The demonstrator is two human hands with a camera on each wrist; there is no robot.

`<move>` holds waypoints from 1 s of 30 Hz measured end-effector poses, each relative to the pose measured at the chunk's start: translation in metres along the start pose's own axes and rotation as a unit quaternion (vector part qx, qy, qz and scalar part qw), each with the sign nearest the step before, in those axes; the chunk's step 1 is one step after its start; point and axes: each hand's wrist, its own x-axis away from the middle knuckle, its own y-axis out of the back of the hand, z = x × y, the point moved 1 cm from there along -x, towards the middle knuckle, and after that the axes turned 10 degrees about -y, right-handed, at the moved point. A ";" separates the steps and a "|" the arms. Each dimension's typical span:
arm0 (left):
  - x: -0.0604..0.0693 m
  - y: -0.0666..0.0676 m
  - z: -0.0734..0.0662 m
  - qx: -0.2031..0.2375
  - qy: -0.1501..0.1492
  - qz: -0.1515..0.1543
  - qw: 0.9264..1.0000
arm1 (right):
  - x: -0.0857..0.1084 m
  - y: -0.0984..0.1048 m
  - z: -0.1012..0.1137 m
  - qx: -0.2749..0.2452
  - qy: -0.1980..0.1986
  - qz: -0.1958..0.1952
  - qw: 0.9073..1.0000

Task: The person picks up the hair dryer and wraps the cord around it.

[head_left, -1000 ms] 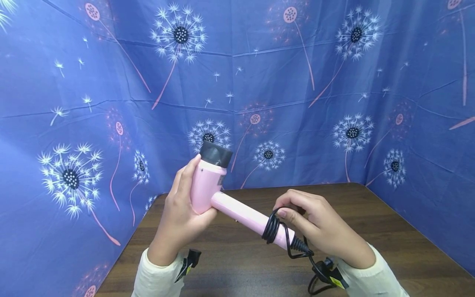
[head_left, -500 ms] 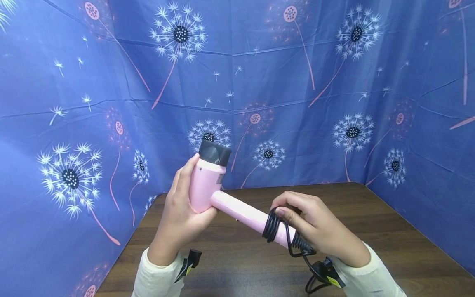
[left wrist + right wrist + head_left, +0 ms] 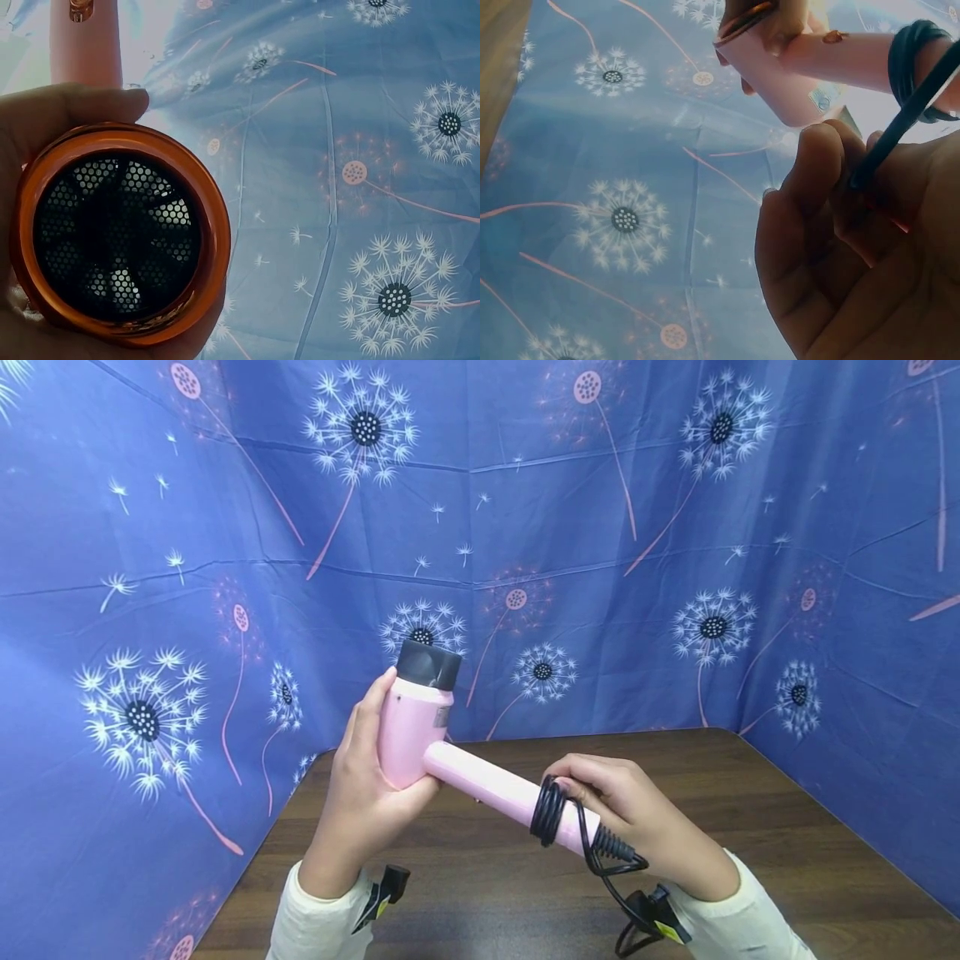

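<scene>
A pink hair dryer (image 3: 412, 735) with a black nozzle (image 3: 427, 665) is held above the table. My left hand (image 3: 363, 802) grips its barrel, thumb near the base of the handle. In the left wrist view, the rear grille (image 3: 116, 232) has a shiny orange-looking rim. The black cord (image 3: 549, 812) is wound in several turns round the handle's lower part, and a loose length hangs below. My right hand (image 3: 633, 810) pinches the cord beside these turns. In the right wrist view, a taut stretch of cord (image 3: 907, 116) runs into its curled fingers (image 3: 817, 161).
Below the hands lies a dark wooden table (image 3: 480, 893). Blue cloth (image 3: 570, 518) printed with dandelions hangs behind it and along both sides. Black devices sit at the left cuff (image 3: 384, 893) and the right cuff (image 3: 651, 914); the hanging cord passes near the right one.
The dryer has turned slightly, its nozzle shifting left and a little up. My right hand has edged left, still on the cord. My left hand keeps its grip.
</scene>
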 end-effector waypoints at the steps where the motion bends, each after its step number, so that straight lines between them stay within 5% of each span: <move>1: 0.000 0.000 -0.001 -0.001 0.001 -0.003 1.000 | 0.000 -0.001 0.000 -0.006 0.000 0.005 1.000; 9: 0.000 0.000 -0.003 -0.010 0.022 -0.013 1.000 | 0.003 -0.009 0.000 0.008 0.022 0.007 1.000; 18: 0.001 -0.002 -0.001 -0.017 0.041 -0.029 0.999 | 0.002 -0.020 0.004 0.034 0.004 -0.009 0.999; 25: 0.001 -0.004 -0.002 -0.018 0.058 -0.038 0.997 | 0.007 -0.025 0.007 -0.049 -0.104 0.033 0.993; 30: 0.001 -0.005 -0.001 -0.026 0.069 -0.043 0.996 | 0.008 -0.025 0.008 -0.095 -0.108 0.053 0.988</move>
